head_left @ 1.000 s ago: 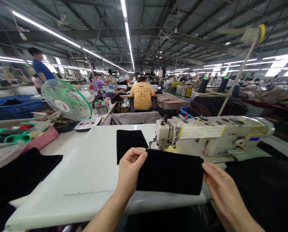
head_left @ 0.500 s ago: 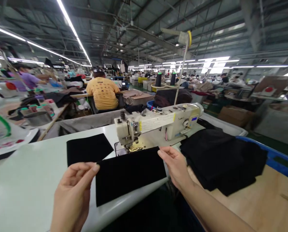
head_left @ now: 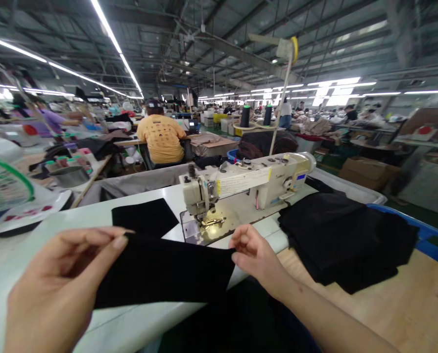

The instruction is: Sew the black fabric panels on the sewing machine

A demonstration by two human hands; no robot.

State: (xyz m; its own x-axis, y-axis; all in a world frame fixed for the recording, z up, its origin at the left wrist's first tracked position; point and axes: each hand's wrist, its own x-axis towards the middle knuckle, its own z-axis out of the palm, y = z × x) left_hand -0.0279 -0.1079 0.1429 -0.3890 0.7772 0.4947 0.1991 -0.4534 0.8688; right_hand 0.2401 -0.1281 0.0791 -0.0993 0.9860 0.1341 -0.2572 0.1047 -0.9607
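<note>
A rectangular piece of black fabric [head_left: 163, 272] is stretched between my two hands, in front of the sewing machine. My left hand [head_left: 64, 279] pinches its upper left corner between thumb and fingertips. At the upper right corner, my right hand [head_left: 254, 257] has it between thumb and fingers. Just behind the held piece stands a cream sewing machine [head_left: 248, 184], its needle area and metal plate uncovered. Another black fabric piece [head_left: 143, 218] lies flat on the white table [head_left: 72, 218], left of the machine.
Right of the machine, a pile of black fabric pieces [head_left: 344, 235] lies on a wooden board [head_left: 399, 314], beside a blue bin edge [head_left: 399, 215]. Two dark thread cones [head_left: 245, 116] stand behind. A person in a yellow shirt [head_left: 160, 137] sits ahead. A green-rimmed fan [head_left: 9, 181] is at left.
The held fabric has moved left and its left end has come nearer to me, with my left hand. It now tilts down to the right. Both hands keep their pinch.
</note>
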